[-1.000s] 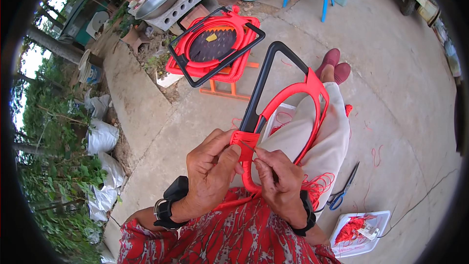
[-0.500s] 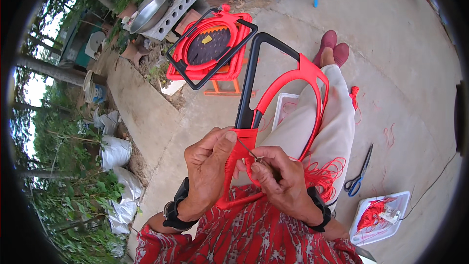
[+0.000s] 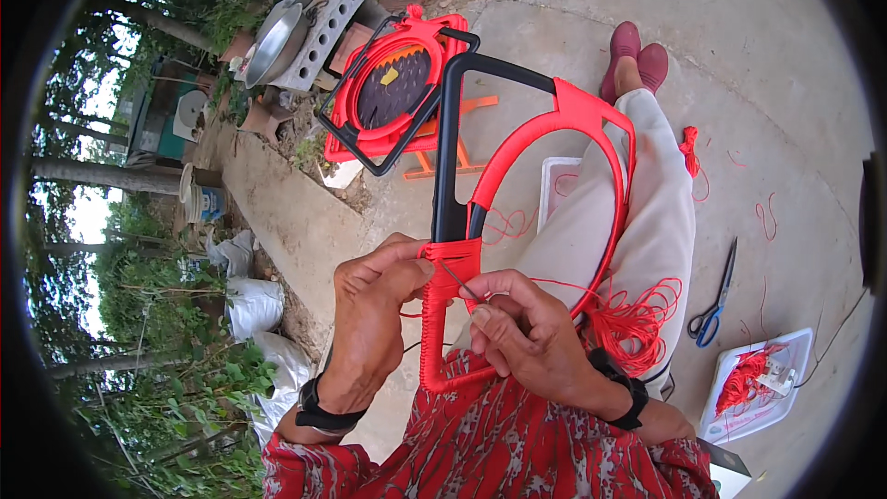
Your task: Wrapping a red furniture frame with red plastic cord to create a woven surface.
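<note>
The left hand [image 3: 374, 305] pinches the black-and-red looped frame [image 3: 447, 166], likely stiff but light, by its easy-to-hold red band [image 3: 457, 252]; the right hand [image 3: 522, 328] pinches a thin dark needle [image 3: 459, 281].

Up front, the frame [image 3: 448, 180] sat between the left hand [image 3: 374, 314] and the right hand [image 3: 528, 333], its ring out over the trouser legs [image 3: 661, 194], with a loose heap of cord [image 3: 637, 328] just right of it! Farther right came the scissors [image 3: 723, 286], and nearer the body beyond them, the tray [image 3: 798, 344] with more cord inside. Ahead and left, a second frame [image 3: 428, 112] lay atop the stool [image 3: 445, 169], a basin [image 3: 277, 48] rested on the pierced block [image 3: 328, 32] behind, and sacks [image 3: 254, 305] lined the far left!
</note>
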A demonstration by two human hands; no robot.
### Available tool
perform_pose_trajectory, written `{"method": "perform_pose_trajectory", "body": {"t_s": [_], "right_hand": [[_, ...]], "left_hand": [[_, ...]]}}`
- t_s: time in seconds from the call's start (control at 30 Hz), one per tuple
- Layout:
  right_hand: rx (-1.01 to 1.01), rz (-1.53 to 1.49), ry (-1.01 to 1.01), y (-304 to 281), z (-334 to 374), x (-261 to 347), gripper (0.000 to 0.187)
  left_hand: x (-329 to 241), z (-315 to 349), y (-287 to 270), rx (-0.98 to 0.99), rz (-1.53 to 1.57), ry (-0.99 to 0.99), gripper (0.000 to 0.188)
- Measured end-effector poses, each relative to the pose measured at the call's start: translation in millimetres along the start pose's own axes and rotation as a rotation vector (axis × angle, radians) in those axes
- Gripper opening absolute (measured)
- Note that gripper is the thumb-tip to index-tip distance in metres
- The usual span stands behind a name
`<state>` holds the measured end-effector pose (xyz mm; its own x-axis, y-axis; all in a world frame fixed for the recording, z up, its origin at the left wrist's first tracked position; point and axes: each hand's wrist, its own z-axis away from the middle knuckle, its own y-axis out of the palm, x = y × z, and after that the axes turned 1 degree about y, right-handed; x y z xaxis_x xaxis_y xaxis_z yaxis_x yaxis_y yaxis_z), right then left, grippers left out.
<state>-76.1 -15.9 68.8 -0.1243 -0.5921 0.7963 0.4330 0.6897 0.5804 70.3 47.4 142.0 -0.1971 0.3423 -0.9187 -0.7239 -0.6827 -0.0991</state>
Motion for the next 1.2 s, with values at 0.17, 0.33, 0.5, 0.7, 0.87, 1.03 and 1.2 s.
{"method": "perform_pose_trajectory", "body": {"t_s": [0.17,0.33,0.5,0.7,0.87,1.03,1.2], "right_hand": [[-0.037,-0.008,-0.033,1.5,-3.6,-5.4,0.023],[-0.094,-0.061,-0.011,2.3,-7.2,-5.7,0.018],[-0.084,-0.131,-0.054,5.1,-12.8,-12.3,0.017],[-0.058,-0.116,-0.057,4.2,-13.9,-15.2,0.017],[-0.077,-0.053,-0.019,7.2,-13.9,-14.1,0.016],[-0.079,-0.057,-0.045,8.2,-14.2,-17.7,0.017],[-0.096,-0.038,-0.043,9.0,-12.4,-17.5,0.018]], "left_hand": [[-11.3,-5.6,1.3,0.001,0.012,-0.106,0.016],[-12.7,-12.7,2.6,0.008,0.059,-0.147,0.011],[-13.5,-12.6,6.5,-0.005,0.052,-0.136,0.011],[-13.2,-12.3,10.5,-0.043,0.066,-0.159,0.011],[-6.1,-14.1,10.9,-0.109,0.098,-0.148,0.006],[-2.0,-14.1,13.9,-0.136,0.136,-0.150,0.005],[-1.9,-11.5,18.6,-0.173,0.123,-0.141,0.007]]}}
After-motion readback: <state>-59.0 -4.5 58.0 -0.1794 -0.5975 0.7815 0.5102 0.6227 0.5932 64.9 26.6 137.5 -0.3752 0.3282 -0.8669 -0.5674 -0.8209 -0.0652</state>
